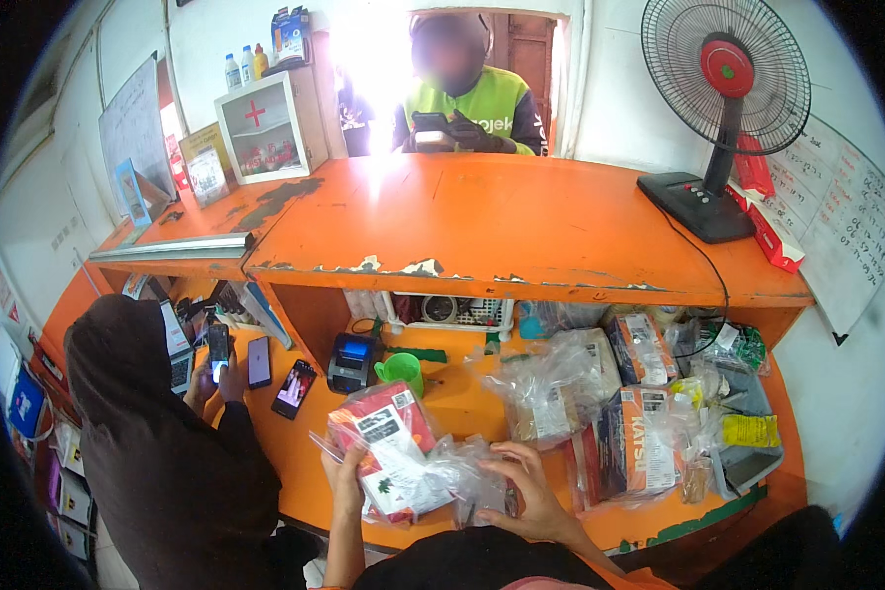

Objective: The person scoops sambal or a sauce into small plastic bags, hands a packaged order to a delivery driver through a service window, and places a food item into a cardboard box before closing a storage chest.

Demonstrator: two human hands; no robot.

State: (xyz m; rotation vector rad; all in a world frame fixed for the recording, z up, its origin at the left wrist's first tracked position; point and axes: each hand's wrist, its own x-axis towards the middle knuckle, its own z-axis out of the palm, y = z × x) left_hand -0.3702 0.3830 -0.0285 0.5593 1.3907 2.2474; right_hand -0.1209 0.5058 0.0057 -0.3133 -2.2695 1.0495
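Observation:
A red and white cardboard box (396, 461) in a clear plastic bag is tilted just above the orange lower counter. It bears a white printed label, and my left hand (345, 472) grips it along its left side. The bag's gathered loose end (466, 468) spreads to the right, towards my right hand (527, 490). That hand is curved beside the crumpled plastic, thumb and fingers apart; whether the fingertips touch the plastic is unclear. Behind the box stand a green plastic mug (402, 371) and a label printer (354, 361).
Bagged boxes (638, 439) and a grey plastic tray (745, 464) crowd the right side. A co-worker (155, 442) at left holds a phone (220, 350). The raised orange counter (487, 221) carries a fan (726, 70); beyond it, a person (479, 103) holds a device at the window.

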